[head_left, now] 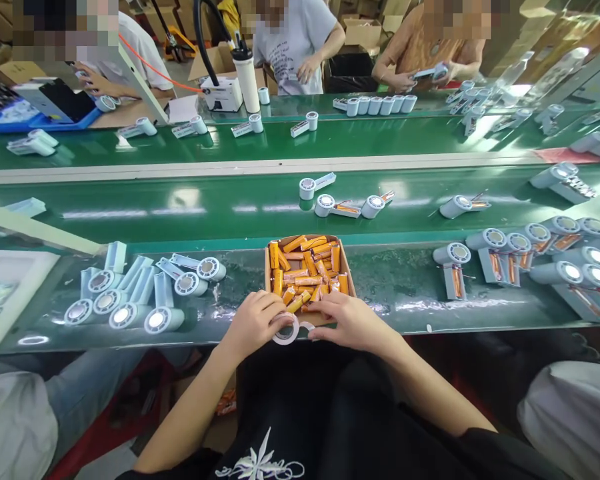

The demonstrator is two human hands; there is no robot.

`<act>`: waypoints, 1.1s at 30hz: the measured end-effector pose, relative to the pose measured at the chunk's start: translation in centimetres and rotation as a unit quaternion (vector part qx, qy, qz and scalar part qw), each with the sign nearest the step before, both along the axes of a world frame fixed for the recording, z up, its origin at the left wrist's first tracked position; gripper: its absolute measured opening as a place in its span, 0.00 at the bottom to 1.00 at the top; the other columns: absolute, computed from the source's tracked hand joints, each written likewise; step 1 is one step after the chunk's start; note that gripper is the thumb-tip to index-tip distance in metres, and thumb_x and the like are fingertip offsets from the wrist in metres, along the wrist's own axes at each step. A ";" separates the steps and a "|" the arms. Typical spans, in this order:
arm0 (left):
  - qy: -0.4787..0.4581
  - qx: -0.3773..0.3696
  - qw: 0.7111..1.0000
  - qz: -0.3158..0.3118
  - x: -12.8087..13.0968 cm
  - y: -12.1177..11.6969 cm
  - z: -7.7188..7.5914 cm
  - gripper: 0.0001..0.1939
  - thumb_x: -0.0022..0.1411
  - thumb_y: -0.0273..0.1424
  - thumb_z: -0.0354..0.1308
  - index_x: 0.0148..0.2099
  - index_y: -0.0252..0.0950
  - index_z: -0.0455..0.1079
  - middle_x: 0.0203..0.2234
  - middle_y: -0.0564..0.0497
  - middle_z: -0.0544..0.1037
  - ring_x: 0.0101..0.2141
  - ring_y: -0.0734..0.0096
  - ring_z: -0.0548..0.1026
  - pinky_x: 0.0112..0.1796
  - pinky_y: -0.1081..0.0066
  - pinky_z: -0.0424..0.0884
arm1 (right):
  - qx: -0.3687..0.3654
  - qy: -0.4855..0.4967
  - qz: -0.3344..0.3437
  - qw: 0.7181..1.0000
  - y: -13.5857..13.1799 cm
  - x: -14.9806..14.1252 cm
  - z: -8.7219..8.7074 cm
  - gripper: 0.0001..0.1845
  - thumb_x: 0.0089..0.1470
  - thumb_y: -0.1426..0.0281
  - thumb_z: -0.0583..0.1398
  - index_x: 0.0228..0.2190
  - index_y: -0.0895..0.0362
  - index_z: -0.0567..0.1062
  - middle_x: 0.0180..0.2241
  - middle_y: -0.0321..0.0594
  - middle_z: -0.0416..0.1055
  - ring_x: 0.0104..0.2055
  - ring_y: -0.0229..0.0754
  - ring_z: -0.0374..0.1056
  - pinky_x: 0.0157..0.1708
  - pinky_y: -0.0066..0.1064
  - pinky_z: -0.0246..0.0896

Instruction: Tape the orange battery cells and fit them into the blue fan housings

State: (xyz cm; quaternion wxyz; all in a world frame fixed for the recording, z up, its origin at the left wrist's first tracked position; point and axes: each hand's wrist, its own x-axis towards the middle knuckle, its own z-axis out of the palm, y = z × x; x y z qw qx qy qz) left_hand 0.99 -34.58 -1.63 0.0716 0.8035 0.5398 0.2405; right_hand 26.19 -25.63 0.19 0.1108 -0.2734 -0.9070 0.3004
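My left hand [255, 321] is closed around a white roll of tape [287, 331] at the near edge of the bench. Beside it my right hand [347, 321] is pinched at the tape's free end, fingers pressed together next to a small white ring piece [307, 327]. Both hands rest just in front of a shallow cardboard box [267, 280] full of several orange battery cells [307, 268].
Several white handheld fan bodies [130, 300] lie left of the box, and more with orange batteries [540, 257] lie right. A green conveyor belt [205, 207] carries further units. Three people work across the belt. Seated people flank me at left and right.
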 end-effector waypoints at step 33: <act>-0.493 -0.158 0.837 0.179 1.7 -0.8 1.9 0.32 0.63 0.60 0.62 0.46 0.34 0.80 0.36 0.45 0.83 0.35 0.64 0.79 0.37 0.69 0.75 | -0.319 0.259 -0.066 0.909 3.6 -1.3 0.9 0.31 0.67 0.42 0.55 0.47 0.56 0.79 0.42 0.43 0.80 0.44 0.48 0.76 0.47 0.39 0.73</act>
